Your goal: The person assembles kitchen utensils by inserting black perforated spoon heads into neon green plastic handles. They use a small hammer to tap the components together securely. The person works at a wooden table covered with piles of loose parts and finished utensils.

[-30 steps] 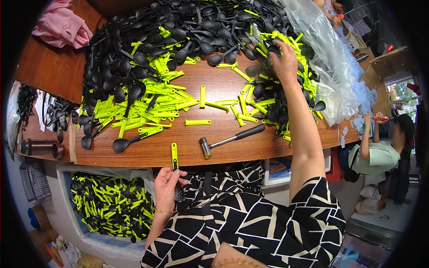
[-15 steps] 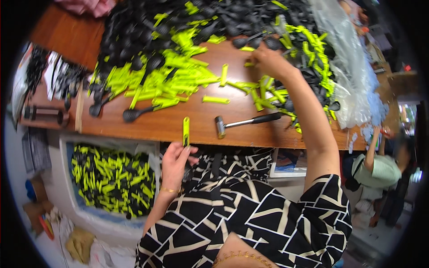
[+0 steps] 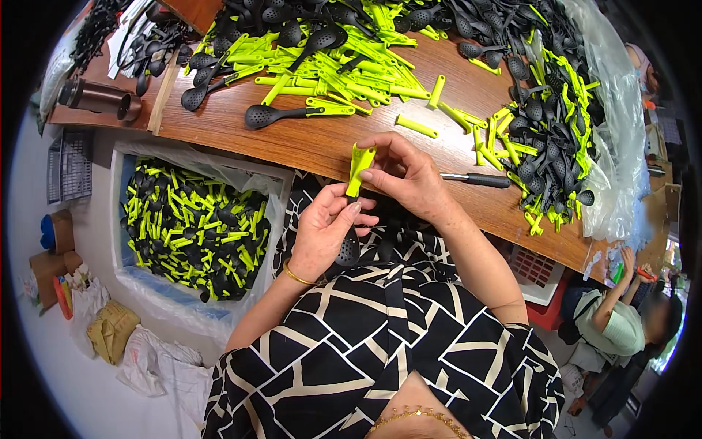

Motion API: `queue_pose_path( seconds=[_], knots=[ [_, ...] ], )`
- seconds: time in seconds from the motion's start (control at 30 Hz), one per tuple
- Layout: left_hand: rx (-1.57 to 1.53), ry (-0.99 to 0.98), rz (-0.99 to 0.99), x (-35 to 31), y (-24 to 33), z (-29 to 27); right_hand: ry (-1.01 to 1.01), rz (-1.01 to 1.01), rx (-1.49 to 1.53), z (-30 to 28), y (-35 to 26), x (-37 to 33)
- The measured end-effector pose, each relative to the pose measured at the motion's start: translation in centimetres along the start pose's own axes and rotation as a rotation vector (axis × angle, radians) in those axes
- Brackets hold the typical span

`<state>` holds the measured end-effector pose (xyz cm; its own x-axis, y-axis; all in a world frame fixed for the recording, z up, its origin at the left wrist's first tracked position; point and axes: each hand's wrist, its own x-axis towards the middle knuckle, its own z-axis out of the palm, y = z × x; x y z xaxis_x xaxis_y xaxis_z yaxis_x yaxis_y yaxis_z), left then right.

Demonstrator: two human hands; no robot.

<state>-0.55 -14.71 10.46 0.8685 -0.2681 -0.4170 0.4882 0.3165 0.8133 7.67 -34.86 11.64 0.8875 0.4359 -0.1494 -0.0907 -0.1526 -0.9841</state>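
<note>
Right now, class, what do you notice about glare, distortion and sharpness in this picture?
Head view: dark corners, and the front edge of the table bows with the fisheye; head view: pale sheen on its bare wood; head view: left hand, right hand and lime handle look fairly crisp, the co-worker at right softer.

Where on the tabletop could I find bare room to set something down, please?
One bare patch of tabletop lies between the lime-green handle heap and the black perforated spoons at right, behind the scattered handles. Another free strip borders the front edge, before the nearest spoon at left. Both heaps are crowded.
</note>
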Motion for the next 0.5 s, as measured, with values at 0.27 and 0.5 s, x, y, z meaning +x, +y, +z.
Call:
queue_pose_path(
  seconds=[0.27, 0.5],
  knots=[
    [0.04, -0.004, 0.068, 0.3, -0.6, 0.0, -0.079, -0.026, -0.122, -0.9, -1.7, 0.4],
    [0.099, 0.045, 0.083, 0.7, -1.5, -0.4, 0.023, -0.364, -0.754, -0.4, -2.6, -0.1]
  ],
)
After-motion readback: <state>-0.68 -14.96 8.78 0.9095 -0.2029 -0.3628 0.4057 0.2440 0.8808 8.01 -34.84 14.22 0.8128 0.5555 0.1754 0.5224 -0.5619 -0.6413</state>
